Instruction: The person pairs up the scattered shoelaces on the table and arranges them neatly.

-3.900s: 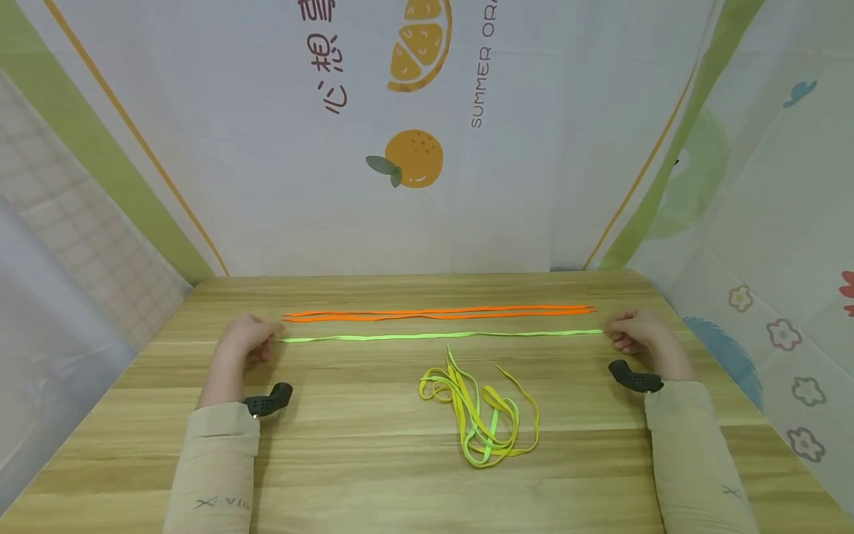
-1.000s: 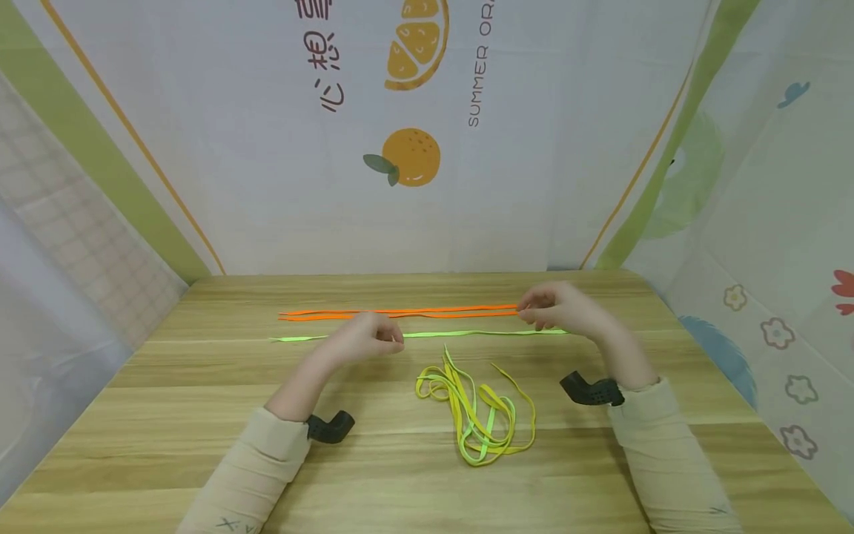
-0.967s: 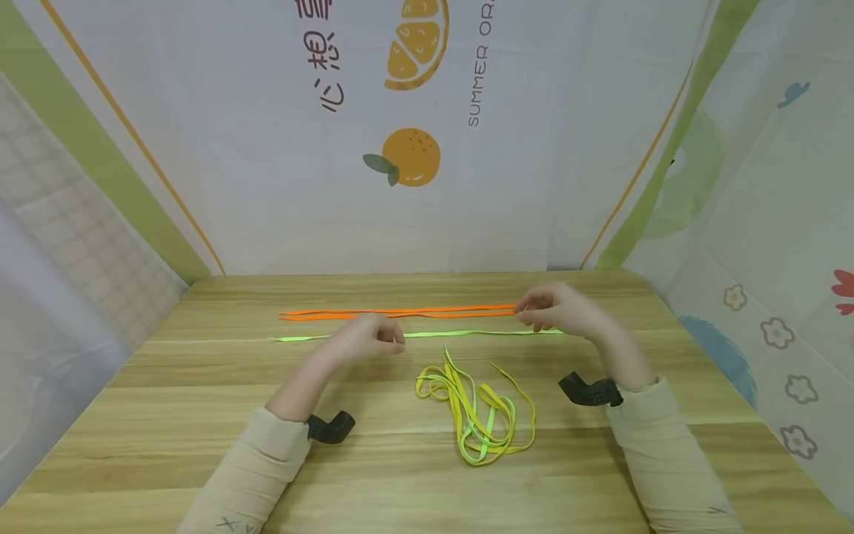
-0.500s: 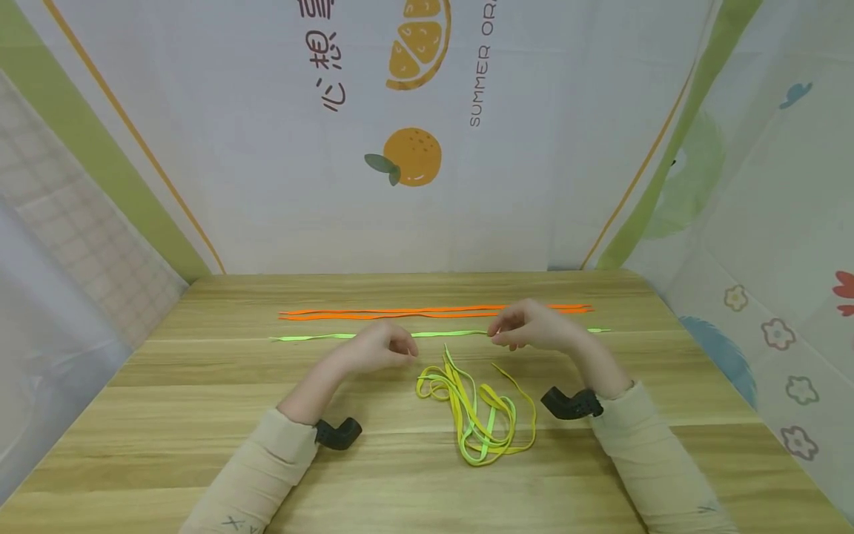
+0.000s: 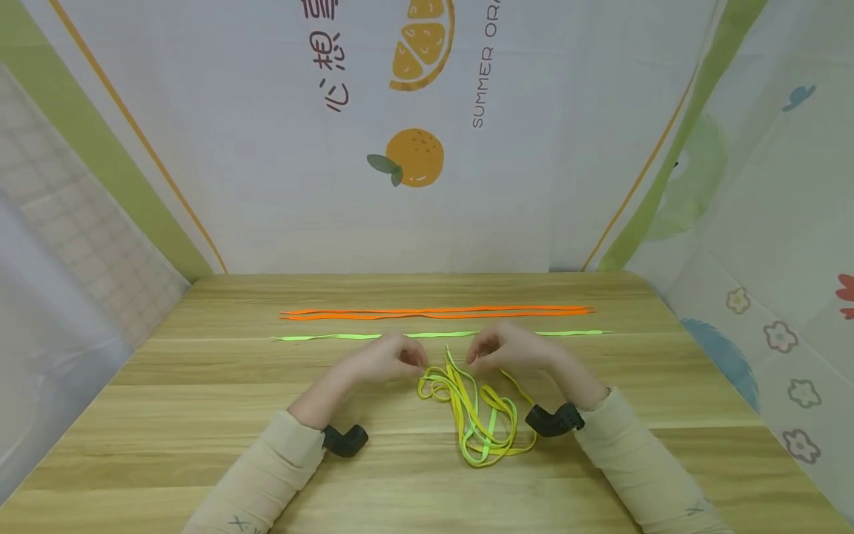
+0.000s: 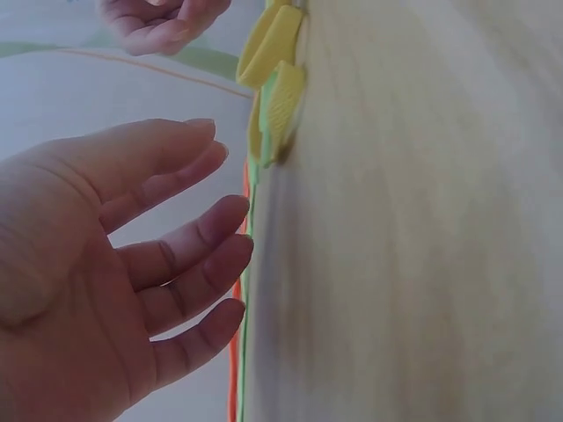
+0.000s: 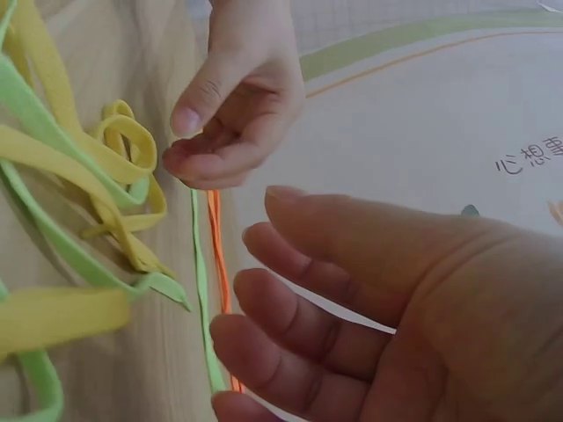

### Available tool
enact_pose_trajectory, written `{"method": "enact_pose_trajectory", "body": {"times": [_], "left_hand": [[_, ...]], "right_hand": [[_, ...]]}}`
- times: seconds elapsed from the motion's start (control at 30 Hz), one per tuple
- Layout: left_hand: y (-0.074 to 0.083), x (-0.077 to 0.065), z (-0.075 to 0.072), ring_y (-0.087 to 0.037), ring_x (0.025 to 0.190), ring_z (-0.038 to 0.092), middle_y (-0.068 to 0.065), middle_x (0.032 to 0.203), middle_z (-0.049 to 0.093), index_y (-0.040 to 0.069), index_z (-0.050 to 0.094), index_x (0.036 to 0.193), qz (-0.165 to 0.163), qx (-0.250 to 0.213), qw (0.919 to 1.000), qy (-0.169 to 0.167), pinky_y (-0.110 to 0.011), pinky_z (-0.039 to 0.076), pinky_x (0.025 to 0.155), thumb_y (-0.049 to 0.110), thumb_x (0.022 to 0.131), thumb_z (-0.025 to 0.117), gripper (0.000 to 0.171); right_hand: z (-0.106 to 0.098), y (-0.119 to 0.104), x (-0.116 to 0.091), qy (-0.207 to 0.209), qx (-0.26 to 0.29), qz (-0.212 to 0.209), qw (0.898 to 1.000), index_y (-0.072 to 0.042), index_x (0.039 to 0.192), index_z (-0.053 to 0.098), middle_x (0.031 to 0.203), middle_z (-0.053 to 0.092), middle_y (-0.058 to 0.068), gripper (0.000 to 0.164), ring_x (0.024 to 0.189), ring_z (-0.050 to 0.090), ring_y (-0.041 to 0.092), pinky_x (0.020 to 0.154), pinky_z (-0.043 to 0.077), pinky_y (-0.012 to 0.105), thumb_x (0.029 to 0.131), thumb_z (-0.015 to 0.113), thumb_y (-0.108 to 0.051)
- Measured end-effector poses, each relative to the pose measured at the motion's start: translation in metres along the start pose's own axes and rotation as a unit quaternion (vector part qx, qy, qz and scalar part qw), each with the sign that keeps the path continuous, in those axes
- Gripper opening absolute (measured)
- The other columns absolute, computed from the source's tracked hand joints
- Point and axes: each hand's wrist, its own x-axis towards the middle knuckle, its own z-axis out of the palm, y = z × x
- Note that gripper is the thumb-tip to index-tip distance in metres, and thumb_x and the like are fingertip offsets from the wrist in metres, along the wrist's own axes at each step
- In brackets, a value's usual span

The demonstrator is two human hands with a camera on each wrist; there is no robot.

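Observation:
A loose tangle of yellow and green shoelaces (image 5: 490, 441) lies on the table, right of the middle in the head view. My left hand (image 5: 387, 360) hovers at the tangle's upper left, its fingers loosely bent and apart in the left wrist view. Over the tangle's upper right is my right hand (image 5: 510, 348), also relaxed, with nothing between thumb and fingers in the right wrist view. A single green shoelace (image 5: 333, 337) stretches straight across behind both hands, partly covered by them. Beyond it, two orange shoelaces (image 5: 434, 311) lie straight and side by side.
The wooden table (image 5: 200, 445) runs back to a white printed curtain (image 5: 300, 208). Cloth also hangs along both sides. A black wrist camera (image 5: 345, 440) sits on the left wrist, and another black camera (image 5: 554, 420) on the right.
Both hands have left the ends of the straight green shoelace and come inward, then toward the tangle. The right hand has travelled left past the orange shoelaces. The shoelaces themselves lie as before.

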Motion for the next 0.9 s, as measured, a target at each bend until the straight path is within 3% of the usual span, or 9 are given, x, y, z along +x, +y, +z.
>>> {"method": "enact_pose_trajectory", "body": {"times": [0.13,0.27,0.53,0.9], "left_hand": [[0.0,0.001,0.003,-0.008,0.076,0.056,0.008,0.081,0.061,0.014,0.066,0.091,-0.011,0.011,0.9999,-0.001,-0.027,0.046,0.067,0.015,0.083,0.065,0.009],[0.0,0.001,0.006,-0.007,0.079,0.057,0.01,0.083,0.061,0.015,0.066,0.092,-0.015,0.022,0.9996,0.001,-0.028,0.045,0.072,0.015,0.083,0.065,0.009],[0.0,0.003,0.008,-0.006,0.074,0.055,0.011,0.078,0.06,0.016,0.066,0.09,-0.012,0.039,0.9992,-0.001,-0.027,0.045,0.068,0.017,0.082,0.066,0.008],[0.001,0.003,0.011,-0.007,0.064,0.05,0.008,0.07,0.056,0.014,0.064,0.084,0.009,0.041,0.9991,-0.012,-0.025,0.043,0.059,0.017,0.081,0.067,0.005]], "right_hand": [[0.006,0.001,0.003,-0.019,0.014,-0.01,1.0,-0.006,0.091,0.067,0.076,0.063,0.005,0.013,0.066,0.056,0.022,0.061,0.047,0.039,0.083,0.065,-0.016],[0.013,0.002,0.006,-0.027,0.009,0.002,1.0,-0.009,0.09,0.067,0.074,0.062,0.002,0.013,0.063,0.053,0.014,0.06,0.047,0.034,0.082,0.066,-0.018],[0.025,-0.001,0.011,-0.036,-0.018,0.001,0.999,-0.011,0.088,0.067,0.068,0.059,-0.003,0.01,0.058,0.048,0.009,0.053,0.041,0.024,0.081,0.067,-0.018],[0.039,0.003,0.016,-0.032,-0.031,0.006,0.999,-0.011,0.085,0.065,0.062,0.054,-0.004,0.01,0.051,0.045,0.007,0.046,0.037,0.021,0.078,0.07,-0.015]]}}
